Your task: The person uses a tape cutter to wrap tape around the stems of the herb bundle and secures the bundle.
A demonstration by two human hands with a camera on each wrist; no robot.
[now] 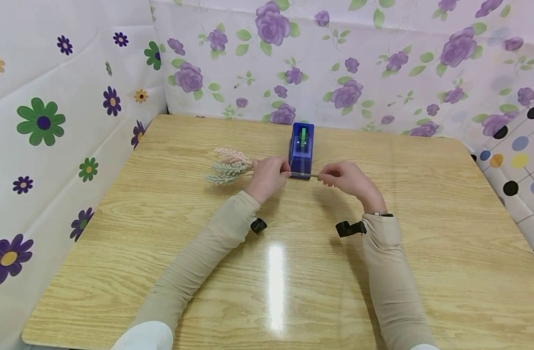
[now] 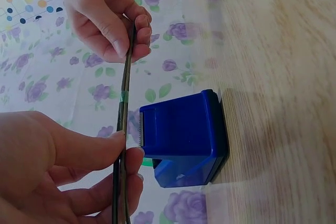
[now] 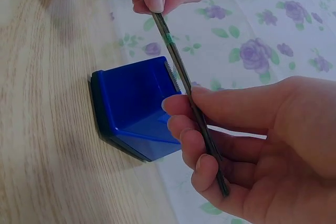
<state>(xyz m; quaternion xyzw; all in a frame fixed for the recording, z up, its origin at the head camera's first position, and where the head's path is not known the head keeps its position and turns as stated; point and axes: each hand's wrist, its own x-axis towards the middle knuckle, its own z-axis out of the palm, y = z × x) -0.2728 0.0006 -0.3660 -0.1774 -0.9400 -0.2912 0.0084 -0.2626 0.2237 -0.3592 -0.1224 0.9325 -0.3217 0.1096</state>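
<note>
A small bunch of artificial flowers (image 1: 226, 168), with pink and pale green heads, is held level between both hands. My left hand (image 1: 268, 178) pinches its stems (image 2: 125, 114) just below the heads, thumb against fingers. Farther along, near the cut ends, my right hand (image 1: 347, 179) grips the same stems with thumb and curled fingers. A band of green tape (image 3: 168, 38) wraps the stems between the two hands. Right behind them stands a blue tape dispenser (image 1: 302, 150) with a green roll and a toothed cutting edge (image 2: 140, 128) facing the stems.
The dispenser stands on the wood-grain table (image 1: 319, 272) toward its back edge. Behind the table hangs a flower-printed cloth (image 1: 249, 63), with another patterned sheet (image 1: 74, 160) along the left side. A black wrist camera mount (image 1: 349, 228) juts inward from the right sleeve.
</note>
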